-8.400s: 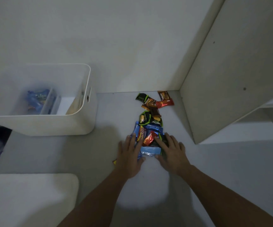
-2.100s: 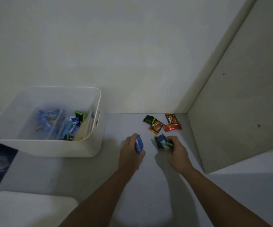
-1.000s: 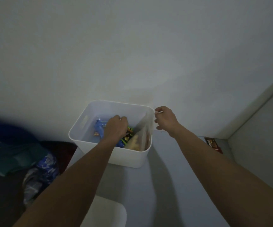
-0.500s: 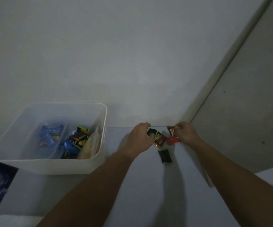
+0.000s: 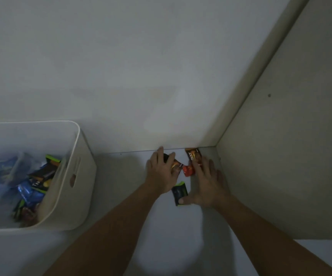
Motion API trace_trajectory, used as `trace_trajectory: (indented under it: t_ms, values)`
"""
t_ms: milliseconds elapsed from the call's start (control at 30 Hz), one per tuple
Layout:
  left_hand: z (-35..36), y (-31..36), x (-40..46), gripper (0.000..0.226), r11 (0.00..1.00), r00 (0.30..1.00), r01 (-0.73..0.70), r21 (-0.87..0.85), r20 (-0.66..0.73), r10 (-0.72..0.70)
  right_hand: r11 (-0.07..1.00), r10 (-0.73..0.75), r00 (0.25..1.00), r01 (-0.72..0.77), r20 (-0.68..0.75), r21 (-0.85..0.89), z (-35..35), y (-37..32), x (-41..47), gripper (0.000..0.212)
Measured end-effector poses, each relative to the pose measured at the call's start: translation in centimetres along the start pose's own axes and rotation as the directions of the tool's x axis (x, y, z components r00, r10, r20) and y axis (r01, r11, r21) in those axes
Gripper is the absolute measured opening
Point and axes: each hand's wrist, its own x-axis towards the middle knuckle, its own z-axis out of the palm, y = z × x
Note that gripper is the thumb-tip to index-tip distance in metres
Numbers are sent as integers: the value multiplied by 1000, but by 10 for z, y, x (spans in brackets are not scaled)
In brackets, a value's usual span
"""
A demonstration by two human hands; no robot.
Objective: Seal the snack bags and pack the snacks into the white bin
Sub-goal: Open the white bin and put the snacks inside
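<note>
Nearest the person lies a small dark foil snack packet with lime-green ends [image 5: 179, 193], flat on the pale grey shelf surface [image 5: 121, 196]. Its long axis runs roughly away from the person, tilted slightly right at the far end. It sits between the 2 hands, and the right hand [image 5: 207, 186] is the one on it: the thumb tip touches the near right edge of the packet, while the other fingers lie spread and fairly straight, palm down. That hand looks best placed to take it.

Just beyond, the left hand [image 5: 161, 174] rests palm down with fingers extended over a brown-and-orange foil packet [image 5: 176, 166]; a dark packet shows as a sliver between the fingers, too hidden to describe. Whether the fingers are closing on it cannot be told.

Between the 2 hands' fingertips sits a small red foil packet [image 5: 189, 170], touching the right forefinger. Farthest, against the back wall, a brown foil packet with white lettering [image 5: 194, 157] lies with its long axis pointing away, partly under the right fingers.

Well to the left stands the white plastic bin with a handle slot [image 5: 75, 172], already holding blue and dark packets, so the gathered snacks must travel leftward, the left hand being nearer.
</note>
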Motion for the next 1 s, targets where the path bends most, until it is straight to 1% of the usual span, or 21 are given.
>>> trace_trajectory:
  t_ms: [67, 133, 200, 233, 267, 300, 367, 400, 467, 567, 600, 633, 667, 733, 867, 900, 1000]
  values:
    - [9, -1, 6, 61, 999, 999, -35, 7, 31, 34, 999, -38, 999, 39, 21, -30, 2, 6, 12, 139]
    - [15, -3, 9, 61, 997, 997, -52, 52, 68, 48, 997, -55, 997, 57, 57, -42, 1, 14, 24, 133]
    - [18, -6, 10, 57, 997, 995, -37, 66, 92, 31, 996, -69, 994, 74, 85, -47, 0, 19, 30, 120]
    - [19, -8, 10, 55, 997, 997, -30, 68, 69, 25, 995, -83, 994, 87, 65, -58, 1, 22, 32, 110]
    - [18, -9, 8, 51, 997, 999, -26, 72, 42, 23, 992, -102, 995, 102, 11, -79, 3, 23, 32, 98]
    - [17, -9, 7, 45, 997, 1000, -19, 73, 0, 20, 988, -123, 990, 115, -72, -107, 4, 22, 31, 85]
    - [15, -11, 6, 36, 999, 998, 2, 35, -70, 0, 984, -149, 965, 122, -216, -133, 5, 19, 29, 67]
    - [15, -13, 4, 32, 1000, 995, 8, 2, -99, -8, 987, -144, 955, 120, -259, -107, 6, 17, 27, 61]
    - [15, -16, 0, 24, 998, 993, 2, -60, -122, -10, 992, -120, 947, 124, -297, -6, 10, 15, 23, 53]
    - [11, -18, -9, 14, 990, 995, 9, -138, -94, -22, 982, 17, 959, 36, -282, 184, 11, 9, 19, 36]
    - [9, -18, -13, 13, 984, 995, 21, -177, -88, -37, 963, 69, 964, 2, -255, 268, 10, 6, 18, 32]
    - [6, -17, -18, 12, 977, 995, 33, -212, -86, -53, 945, 99, 969, -19, -228, 327, 9, 2, 15, 33]
    - [4, -17, -24, 11, 971, 994, 41, -234, -86, -62, 937, 118, 973, -43, -200, 347, 8, -1, 12, 37]
    - [-3, -18, -35, 8, 968, 993, 36, -247, -99, -62, 942, 129, 972, -57, -199, 332, 5, -6, 4, 39]
    - [-29, -19, -52, 10, 949, 985, 33, -314, -152, -85, 935, 148, 966, -67, -210, 347, -8, -21, -12, 18]
    - [-40, -19, -55, 11, 943, 980, 22, -332, -178, -86, 936, 161, 962, -77, -222, 344, -12, -26, -15, 17]
    - [-79, -19, -61, 10, 939, 969, 2, -343, -232, -87, 943, 79, 938, 38, -337, 329, -27, -50, -22, 22]
